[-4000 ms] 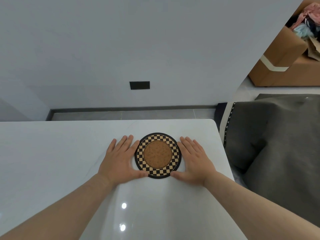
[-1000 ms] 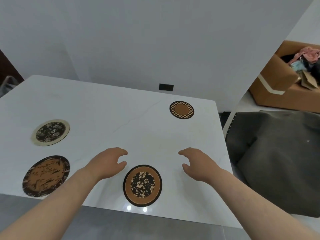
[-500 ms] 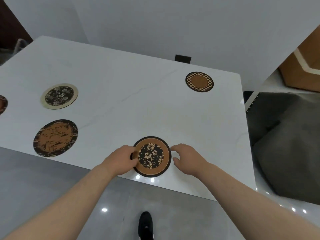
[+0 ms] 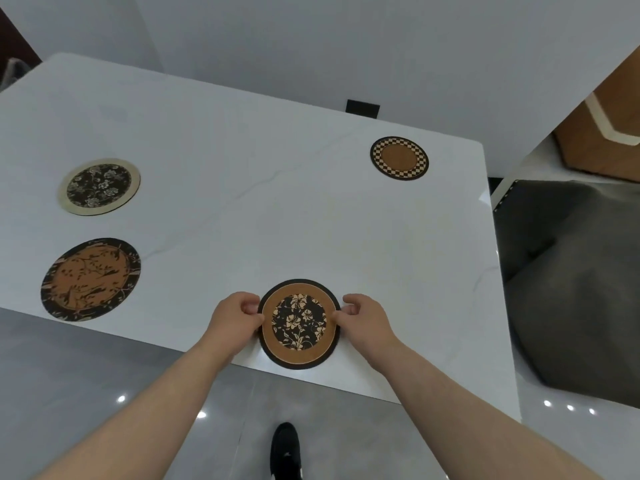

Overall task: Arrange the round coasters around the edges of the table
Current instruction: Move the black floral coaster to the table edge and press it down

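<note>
Now the flower coaster (image 4: 298,323) lies flat at the near edge of the table (image 4: 242,202), directly between both hands. The left hand (image 4: 233,318) pinches its left rim, fingers curled and thumb on top; the right hand (image 4: 363,318) pinches the right rim likewise. The checkered coaster (image 4: 399,158) sits near the far right corner.

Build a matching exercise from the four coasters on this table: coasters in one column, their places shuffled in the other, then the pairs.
Coasters:
1. checkered coaster
2. cream-rimmed coaster
3. branch-pattern coaster
4. flower coaster

Places:
A. near edge, pinched between left hand and right hand
B. left side, at the near edge
C. far right corner of the table
D. left side, behind another coaster

Pairs: 1-C, 2-D, 3-B, 4-A
</note>
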A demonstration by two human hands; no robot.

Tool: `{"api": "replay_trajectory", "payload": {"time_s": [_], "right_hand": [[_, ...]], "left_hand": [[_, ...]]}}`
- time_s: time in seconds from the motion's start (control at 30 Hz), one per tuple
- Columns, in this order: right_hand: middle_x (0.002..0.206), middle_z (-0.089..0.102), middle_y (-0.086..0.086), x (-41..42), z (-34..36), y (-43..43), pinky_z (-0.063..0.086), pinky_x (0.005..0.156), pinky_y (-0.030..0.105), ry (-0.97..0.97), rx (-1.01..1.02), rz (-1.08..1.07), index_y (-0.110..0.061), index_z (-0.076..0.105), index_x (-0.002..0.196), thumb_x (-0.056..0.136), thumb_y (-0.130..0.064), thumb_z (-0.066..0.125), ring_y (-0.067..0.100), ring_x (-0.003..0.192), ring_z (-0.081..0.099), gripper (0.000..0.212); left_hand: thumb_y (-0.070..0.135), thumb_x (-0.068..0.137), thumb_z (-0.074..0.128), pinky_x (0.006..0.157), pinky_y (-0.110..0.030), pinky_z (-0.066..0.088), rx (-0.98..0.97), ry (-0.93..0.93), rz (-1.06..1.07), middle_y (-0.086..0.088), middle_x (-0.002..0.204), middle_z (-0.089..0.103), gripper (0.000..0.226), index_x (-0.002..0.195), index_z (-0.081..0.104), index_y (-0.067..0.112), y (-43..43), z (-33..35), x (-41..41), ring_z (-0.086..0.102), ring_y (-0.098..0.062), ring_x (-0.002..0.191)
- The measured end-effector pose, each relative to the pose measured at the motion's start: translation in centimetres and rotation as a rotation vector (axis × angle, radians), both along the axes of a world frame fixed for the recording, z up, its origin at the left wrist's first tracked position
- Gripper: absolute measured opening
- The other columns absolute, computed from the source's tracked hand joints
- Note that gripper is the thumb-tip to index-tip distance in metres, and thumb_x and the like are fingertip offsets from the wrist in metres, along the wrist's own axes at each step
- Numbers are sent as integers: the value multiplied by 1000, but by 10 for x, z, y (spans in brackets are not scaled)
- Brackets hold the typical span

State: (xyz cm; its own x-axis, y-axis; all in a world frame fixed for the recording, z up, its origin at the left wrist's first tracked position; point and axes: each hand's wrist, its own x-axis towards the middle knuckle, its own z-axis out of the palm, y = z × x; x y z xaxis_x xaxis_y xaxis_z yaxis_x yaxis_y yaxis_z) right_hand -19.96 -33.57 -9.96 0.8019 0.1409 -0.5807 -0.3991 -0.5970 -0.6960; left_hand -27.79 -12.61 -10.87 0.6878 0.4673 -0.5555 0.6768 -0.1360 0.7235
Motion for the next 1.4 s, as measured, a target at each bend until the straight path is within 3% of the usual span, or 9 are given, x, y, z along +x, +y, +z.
{"api": "replay_trajectory", "payload": {"time_s": [0.1, 0.17, 0.37, 0.53, 0.83, 1.1, 1.23, 1.33, 1.4], "right_hand": [[82, 69, 0, 3, 0, 1, 53, 70, 29, -3, 16, -68, -16, 69, 87, 81, -10, 67, 19, 79, 65, 9], [80, 71, 1, 6, 2, -1, 54, 68, 29, -19, 0, -77, -17, 69, 79, 78, -10, 67, 17, 76, 66, 8], [80, 69, 6, 15, 13, -18, 60, 71, 39, -67, -9, -156, -16, 65, 80, 77, -10, 70, 24, 73, 68, 8], [77, 70, 12, 26, 24, -45, 58, 61, 31, -96, -3, -244, -7, 65, 76, 80, -5, 70, 16, 57, 62, 7], [77, 70, 15, 50, 29, -94, 56, 55, 25, -121, 21, -347, -3, 68, 73, 82, -2, 70, 16, 58, 62, 8], [71, 69, 7, 77, 8, -120, 56, 56, 26, -147, -47, -225, -8, 69, 71, 79, -5, 72, 14, 55, 63, 9], [70, 68, 2, 82, -1, -128, 54, 61, 28, -181, -115, -107, -16, 66, 72, 79, -12, 72, 16, 62, 64, 10], [73, 62, -6, 82, -8, -136, 45, 62, 19, -220, -193, -32, -22, 62, 76, 82, -18, 71, 11, 70, 60, 11], [81, 62, -10, 81, -10, -144, 43, 67, 15, -265, -242, 45, -23, 64, 88, 85, -26, 69, 10, 80, 58, 6]], "left_hand": [[-5, 82, 61, 72, -39, 54, -66, 36, -25, -13, 87, 66, 19, 98, 65, 6, 1, 2, 6, 61, -23, 73], [-5, 81, 59, 77, -42, 55, -33, 42, -80, -15, 85, 69, 15, 87, 66, 7, 0, 4, 11, 63, -25, 74], [-5, 86, 51, 68, -38, 54, -99, -8, -114, -13, 79, 63, 15, 85, 63, 4, -10, 13, 35, 59, -22, 70], [-6, 86, 51, 72, -40, 59, -105, -77, -134, -11, 78, 62, 18, 85, 65, 6, -28, 23, 62, 62, -22, 72], [-6, 84, 50, 74, -45, 60, -63, -97, -258, -13, 83, 67, 22, 83, 66, 10, -70, 22, 108, 67, -29, 81], [-3, 80, 58, 58, -22, 52, 72, -102, -370, -5, 77, 68, 19, 81, 68, 14, -91, 8, 127, 64, -16, 70], [1, 80, 63, 64, -23, 52, 138, -88, -414, -2, 75, 66, 18, 81, 67, 18, -102, 1, 123, 61, -12, 69], [16, 78, 71, 73, -29, 54, 256, -104, -463, 3, 77, 63, 10, 84, 66, 22, -103, -2, 115, 58, -9, 71], [45, 73, 72, 81, -23, 46, 470, -113, -597, 11, 95, 58, 35, 102, 63, 27, -100, -9, 107, 54, -6, 89]]}}
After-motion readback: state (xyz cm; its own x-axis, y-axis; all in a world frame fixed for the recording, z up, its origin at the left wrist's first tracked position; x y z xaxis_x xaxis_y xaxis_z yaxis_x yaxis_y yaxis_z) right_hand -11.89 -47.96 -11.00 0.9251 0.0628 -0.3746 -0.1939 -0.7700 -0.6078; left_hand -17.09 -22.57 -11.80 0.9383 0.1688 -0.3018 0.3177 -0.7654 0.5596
